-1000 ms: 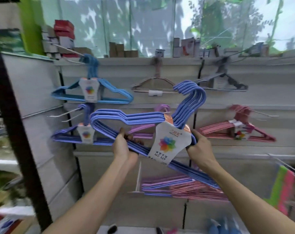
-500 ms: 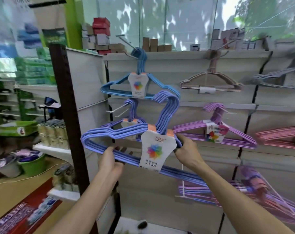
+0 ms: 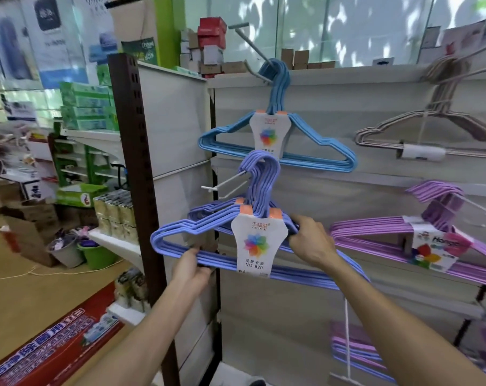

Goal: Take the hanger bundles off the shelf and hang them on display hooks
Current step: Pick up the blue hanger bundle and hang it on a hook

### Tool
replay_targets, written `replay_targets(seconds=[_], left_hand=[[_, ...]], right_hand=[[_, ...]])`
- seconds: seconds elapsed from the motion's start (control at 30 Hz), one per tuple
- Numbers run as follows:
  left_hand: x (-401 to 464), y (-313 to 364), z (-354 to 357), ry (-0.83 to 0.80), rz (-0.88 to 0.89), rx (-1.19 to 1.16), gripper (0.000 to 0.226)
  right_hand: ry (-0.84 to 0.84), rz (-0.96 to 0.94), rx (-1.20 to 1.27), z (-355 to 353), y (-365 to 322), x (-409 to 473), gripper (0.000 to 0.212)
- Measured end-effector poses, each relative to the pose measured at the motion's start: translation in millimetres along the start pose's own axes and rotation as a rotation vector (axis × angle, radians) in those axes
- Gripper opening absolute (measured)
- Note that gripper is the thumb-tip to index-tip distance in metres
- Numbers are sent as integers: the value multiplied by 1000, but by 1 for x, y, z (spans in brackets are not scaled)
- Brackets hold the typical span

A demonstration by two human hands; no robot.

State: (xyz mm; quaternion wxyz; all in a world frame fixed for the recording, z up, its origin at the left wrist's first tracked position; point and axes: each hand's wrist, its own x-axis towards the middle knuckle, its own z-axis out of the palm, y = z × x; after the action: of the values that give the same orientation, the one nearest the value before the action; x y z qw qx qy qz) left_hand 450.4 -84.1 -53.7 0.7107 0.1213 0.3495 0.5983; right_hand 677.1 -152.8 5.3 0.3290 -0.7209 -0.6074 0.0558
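Hanger bundle [image 3: 180, 232] label [image 3: 258, 243] reads "NO 829".

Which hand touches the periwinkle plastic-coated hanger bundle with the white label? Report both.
Touching, both. The head view shows the left hand gripping the periwinkle hanger bundle's bottom bars and the right hand gripping its shoulder.

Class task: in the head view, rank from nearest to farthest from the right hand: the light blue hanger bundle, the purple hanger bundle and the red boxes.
From the right hand:
1. purple hanger bundle, just to its right.
2. light blue hanger bundle, above it.
3. red boxes, top left, up on the shelf.
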Motion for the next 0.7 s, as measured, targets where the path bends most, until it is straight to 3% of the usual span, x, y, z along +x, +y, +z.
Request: replay_targets(seconds=[0.3,0.53,0.7], left_hand=[[73,-1,-11,15,-71,27,16],[130,17,3,-40,-143,48,22],[165,22,10,-49,-182,135,20]], right_hand=[[-71,-22,-111,32,-6,47,19],[-37,31,-125,56,-12,83,20],[-3,77,-175,81,-6,98,34]])
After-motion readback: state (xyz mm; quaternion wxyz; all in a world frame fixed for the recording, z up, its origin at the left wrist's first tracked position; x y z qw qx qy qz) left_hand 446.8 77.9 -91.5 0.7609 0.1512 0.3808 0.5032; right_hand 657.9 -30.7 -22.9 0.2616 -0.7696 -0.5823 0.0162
